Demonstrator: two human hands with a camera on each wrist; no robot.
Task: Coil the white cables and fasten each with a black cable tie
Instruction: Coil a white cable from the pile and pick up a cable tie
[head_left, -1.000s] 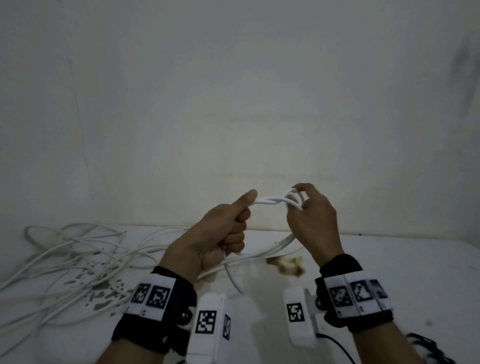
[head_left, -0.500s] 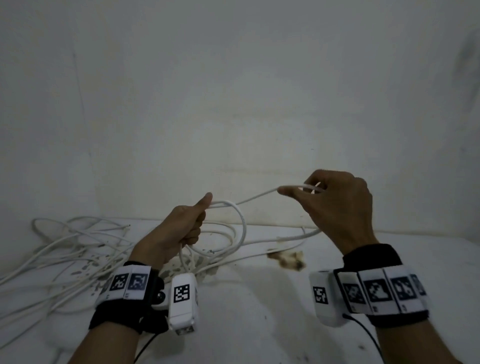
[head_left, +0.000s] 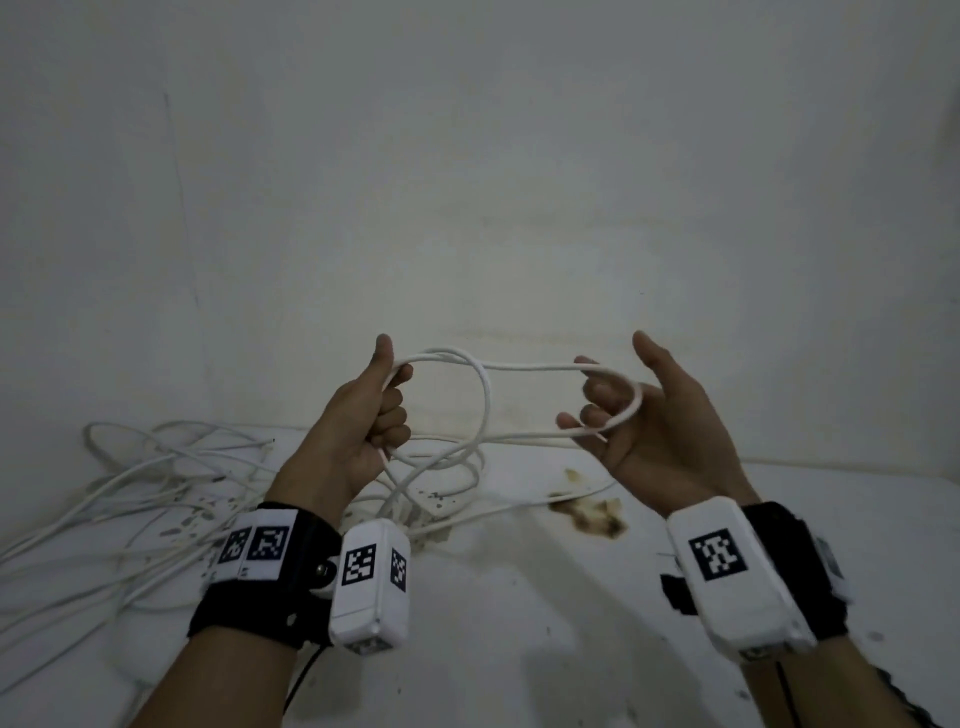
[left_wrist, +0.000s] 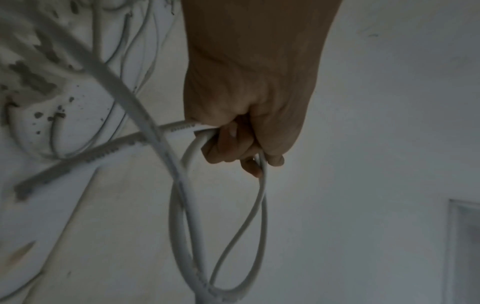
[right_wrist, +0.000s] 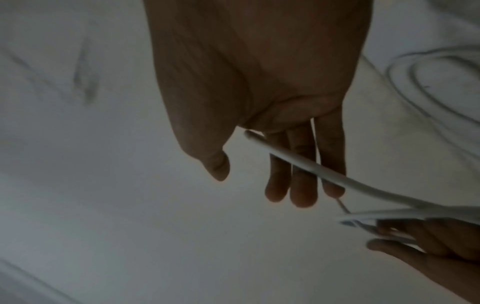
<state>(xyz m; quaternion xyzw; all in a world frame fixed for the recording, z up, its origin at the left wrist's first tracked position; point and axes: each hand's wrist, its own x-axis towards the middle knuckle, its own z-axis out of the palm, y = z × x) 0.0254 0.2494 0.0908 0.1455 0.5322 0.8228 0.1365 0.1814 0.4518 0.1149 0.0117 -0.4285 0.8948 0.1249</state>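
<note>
A white cable (head_left: 530, 367) stretches in loops between my two raised hands above the table. My left hand (head_left: 363, 421) grips the gathered loops in a fist with the thumb up; in the left wrist view the left hand (left_wrist: 246, 123) has its fingers curled round the cable (left_wrist: 187, 216), which hangs down in a loop. My right hand (head_left: 639, 415) is palm up with the far end of the loop lying over its fingers. In the right wrist view the right hand (right_wrist: 259, 102) has straight fingers, with the cable (right_wrist: 311, 166) running across them. No black cable tie shows.
A loose tangle of white cables (head_left: 130, 483) lies on the white table (head_left: 519, 649) at the left, with strands running under my hands. A brown stain (head_left: 592, 514) marks the table centre. A plain wall stands close behind.
My hands have moved apart and risen. The right hand has turned palm up and loosened from a pinch to straight fingers, and the cable loop now spans both hands.
</note>
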